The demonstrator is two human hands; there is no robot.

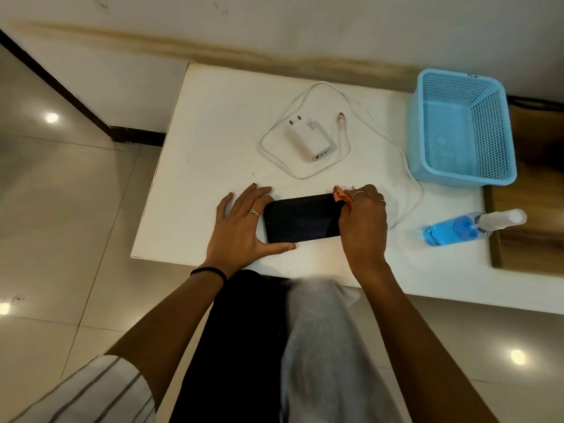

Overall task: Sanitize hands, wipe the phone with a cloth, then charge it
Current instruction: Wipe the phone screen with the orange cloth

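Note:
A black phone (300,218) lies flat, screen up, near the front edge of the white table (213,141). My left hand (241,227) steadies its left end, thumb along the near edge and fingers spread beyond the far edge. My right hand (363,221) presses a small orange cloth (341,193) onto the phone's right end; only a corner of the cloth shows. A white charger plug (308,138) with its white cable (406,166) lies behind the phone. The blue sanitizer bottle (464,227) lies on its side at the right.
A light blue perforated basket (464,129) stands at the table's back right, with nothing visible inside. A wooden surface (531,209) adjoins the table on the right. The wall runs along the back. Tiled floor lies to the left.

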